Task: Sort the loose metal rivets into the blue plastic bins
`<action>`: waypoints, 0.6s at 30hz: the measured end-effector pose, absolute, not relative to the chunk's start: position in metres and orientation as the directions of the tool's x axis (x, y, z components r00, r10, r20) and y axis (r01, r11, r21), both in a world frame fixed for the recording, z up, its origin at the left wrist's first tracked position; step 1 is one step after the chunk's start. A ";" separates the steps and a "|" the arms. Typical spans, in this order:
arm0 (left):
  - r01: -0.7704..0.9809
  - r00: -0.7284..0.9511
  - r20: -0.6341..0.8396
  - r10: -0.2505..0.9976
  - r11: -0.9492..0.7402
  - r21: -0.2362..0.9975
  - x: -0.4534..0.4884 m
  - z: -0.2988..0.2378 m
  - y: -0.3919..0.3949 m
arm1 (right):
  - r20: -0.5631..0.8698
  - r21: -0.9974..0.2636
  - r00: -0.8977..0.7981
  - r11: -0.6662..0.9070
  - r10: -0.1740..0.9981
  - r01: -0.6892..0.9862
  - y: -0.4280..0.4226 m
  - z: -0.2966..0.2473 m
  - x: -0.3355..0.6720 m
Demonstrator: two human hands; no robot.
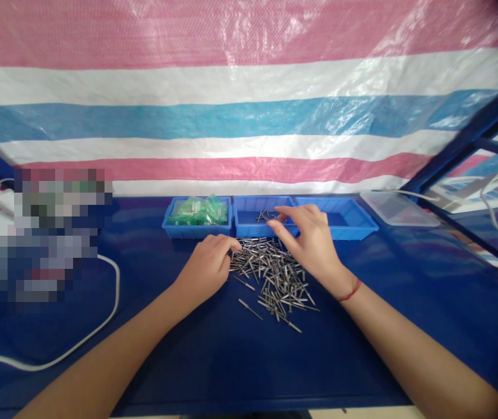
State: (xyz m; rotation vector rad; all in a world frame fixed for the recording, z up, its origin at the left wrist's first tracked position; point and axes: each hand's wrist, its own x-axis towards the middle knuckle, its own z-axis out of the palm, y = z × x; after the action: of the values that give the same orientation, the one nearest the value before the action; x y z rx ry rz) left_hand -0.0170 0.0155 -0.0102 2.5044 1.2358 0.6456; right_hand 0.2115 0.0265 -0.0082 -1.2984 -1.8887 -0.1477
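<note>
A heap of small metal pins (pixel 275 276) lies on the blue table (pixel 231 355). My left hand (pixel 207 267) rests at the heap's left edge, fingers curled and pinched on a pin or pins at its tip. My right hand (pixel 310 238) hovers over the heap's far side by the middle blue bin (pixel 242 224), which holds a few pins. Its fingers are stretched forward and partly spread, the fingertips close to that bin's front edge. A red thread circles the right wrist.
Three blue bins stand in a row at the back: the left one (pixel 174 224) holds green plastic parts, the right one (pixel 353 224) looks bare. A clear lid (pixel 399 209) lies at right. A white cable (pixel 56 355) loops at left. A striped tarp hangs behind.
</note>
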 end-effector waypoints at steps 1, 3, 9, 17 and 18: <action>0.685 0.549 0.261 0.794 -0.606 0.403 -0.017 -0.009 0.016 | 0.674 -0.334 -0.150 0.480 0.724 0.811 0.023 -0.008 0.212; 0.697 0.573 0.249 0.781 -0.624 0.353 -0.017 -0.007 0.015 | 0.669 -0.341 -0.201 0.536 0.716 0.773 0.015 -0.008 0.211; 0.664 0.690 0.170 0.704 -0.708 0.240 -0.012 -0.001 0.006 | 0.570 -0.357 -0.425 0.677 0.704 0.643 -0.001 -0.009 0.199; 0.673 0.708 0.143 0.692 -0.722 0.161 -0.011 -0.005 0.004 | 0.369 -0.280 -0.597 0.697 0.713 0.660 -0.004 -0.014 0.188; 0.674 0.708 0.141 0.692 -0.722 0.159 -0.011 -0.005 0.003 | 0.363 -0.276 -0.601 0.698 0.712 0.661 -0.004 -0.014 0.188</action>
State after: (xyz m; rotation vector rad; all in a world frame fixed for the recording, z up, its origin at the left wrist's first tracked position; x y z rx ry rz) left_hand -0.0110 0.0033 -0.0046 2.8143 1.1278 0.2916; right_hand 0.1883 -0.0039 -0.0143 -1.0590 -2.4597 0.1560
